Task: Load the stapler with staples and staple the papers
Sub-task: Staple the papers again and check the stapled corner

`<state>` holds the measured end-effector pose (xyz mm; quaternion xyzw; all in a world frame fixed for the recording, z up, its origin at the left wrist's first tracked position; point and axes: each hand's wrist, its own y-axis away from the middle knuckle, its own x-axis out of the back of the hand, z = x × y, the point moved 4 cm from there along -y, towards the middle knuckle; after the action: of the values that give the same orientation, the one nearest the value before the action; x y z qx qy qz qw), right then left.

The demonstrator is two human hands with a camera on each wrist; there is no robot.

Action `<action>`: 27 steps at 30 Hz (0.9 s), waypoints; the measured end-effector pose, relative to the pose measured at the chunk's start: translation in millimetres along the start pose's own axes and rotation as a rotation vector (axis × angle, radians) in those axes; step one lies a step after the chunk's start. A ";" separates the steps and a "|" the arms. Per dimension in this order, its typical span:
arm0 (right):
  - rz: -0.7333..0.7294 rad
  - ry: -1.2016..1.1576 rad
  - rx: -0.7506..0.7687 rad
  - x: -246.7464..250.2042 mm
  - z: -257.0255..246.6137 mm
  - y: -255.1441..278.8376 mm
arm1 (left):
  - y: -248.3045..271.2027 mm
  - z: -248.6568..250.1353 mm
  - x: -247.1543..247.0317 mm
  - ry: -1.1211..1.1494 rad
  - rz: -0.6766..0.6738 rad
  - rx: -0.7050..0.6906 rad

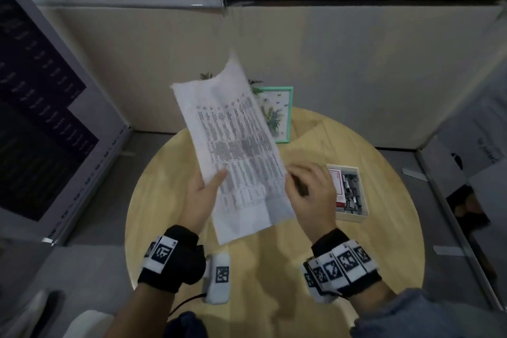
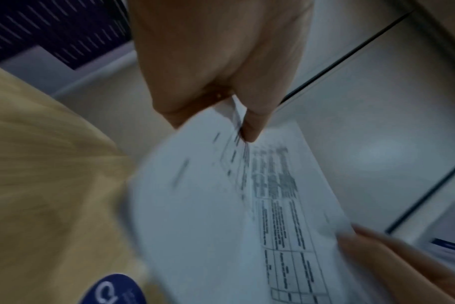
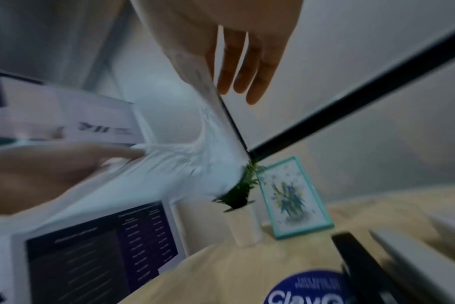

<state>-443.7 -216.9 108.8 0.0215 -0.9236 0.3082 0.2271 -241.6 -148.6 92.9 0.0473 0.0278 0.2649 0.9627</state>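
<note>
Both hands [image 1: 258, 195] pinching printed papers [image 1: 236, 145] above round wooden table [image 1: 356, 255], pale partition walls [image 1: 356, 63], seemingly a box of staples [image 1: 348, 191] nearby

Both forearms reach forward, wrists wrapped in black bands. The left hand [image 1: 203, 195] pinches the papers [image 1: 236, 145] at their left edge, thumb on top. The right hand [image 1: 310, 192] grips their right edge, fingers curled, knuckles up

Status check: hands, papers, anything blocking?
Left hand pinches papers, lifted off table. Right hand grips their right edge. Stapler unclear; staple box beside right hand.
</note>
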 end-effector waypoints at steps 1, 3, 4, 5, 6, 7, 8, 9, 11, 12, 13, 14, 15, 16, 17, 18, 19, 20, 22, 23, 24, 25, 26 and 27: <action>0.012 0.068 0.140 1.8 -11.8 2.7 | 3.6 6.3 -9.9 0.011 -0.058 0.010; 0.036 0.172 0.327 4.9 -35.6 7.5 | 12.4 23.6 -30.0 0.038 -0.146 0.020; 0.057 0.209 0.384 6.6 -45.6 8.8 | 16.8 34.2 -38.0 0.063 -0.173 0.017; 0.089 0.243 0.421 8.9 -53.7 9.4 | 20.3 44.4 -44.2 0.090 -0.189 0.011; 0.131 0.277 0.445 11.9 -60.7 8.6 | 23.7 55.1 -48.9 0.124 -0.199 -0.001; 0.172 0.303 0.462 15.8 -66.8 6.9 | 27.1 65.6 -51.9 0.161 -0.212 -0.015; 0.204 0.316 0.472 20.3 -72.2 4.7 | 31.1 75.6 -53.7 0.200 -0.231 -0.029; 0.223 0.318 0.483 24.6 -77.0 2.4 | 34.4 83.9 -54.8 0.232 -0.253 -0.039; 0.235 0.293 0.508 33.7 -86.5 -0.3 | 40.7 99.4 -56.2 0.242 -0.287 -0.079; 0.237 0.260 0.523 37.7 -91.3 -0.8 | 42.8 106.4 -56.3 0.232 -0.292 -0.112; 0.237 0.210 0.540 41.1 -95.8 -0.8 | 44.1 112.2 -56.3 0.228 -0.294 -0.143; 0.236 0.152 0.555 43.8 -100.1 -0.8 | 45.5 117.7 -56.1 0.230 -0.296 -0.170; 0.238 0.098 0.568 46.0 -103.6 -0.5 | 46.5 121.8 -55.6 0.238 -0.303 -0.192; 0.245 0.053 0.577 47.6 -106.3 -0.2 | 47.8 125.6 -54.8 0.255 -0.311 -0.208; 0.255 0.014 0.582 48.8 -108.1 0.1 | 48.8 129.7 -54.0 0.272 -0.318 -0.217; 0.266 -0.023 0.583 50.2 -109.4 -0.1 | 50.2 134.2 -53.4 0.285 -0.322 -0.227; 0.275 -0.059 0.581 51.4 -110.2 -0.4 | 51.2 137.4 -52.7 0.289 -0.318 -0.239; 0.280 -0.088 0.577 52.6 -110.7 -0.9 | 52.0 139.9 -52.0 0.283 -0.309 -0.252; 0.284 -0.123 0.566 54.5 -111.2 -1.9 | 53.9 144.1 -50.5 0.261 -0.295 -0.276; 0.287 -0.128 0.561 55.4 -110.8 -2.3 | 54.4 145.2 -50.7 0.250 -0.294 -0.285; 0.286 -0.130 0.555 55.4 -110.9 -2.6 | 55.2 146.2 -50.3 0.236 -0.292 -0.294; 0.281 -0.123 0.546 54.8 -110.8 -3.0 | 56.4 147.3 -50.5 0.224 -0.291 -0.299; 0.269 -0.097 0.535 53.6 -110.8 -3.5 | 57.7 148.2 -50.8 0.214 -0.290 -0.305; 0.252 -0.050 0.524 51.8 -110.9 -3.8 | 59.0 148.4 -51.1 0.202 -0.290 -0.311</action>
<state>-444.3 -150.6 211.7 -0.0281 -0.8132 0.5613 0.1511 -303.7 -135.7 248.0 -0.1327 0.0893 0.1284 0.9787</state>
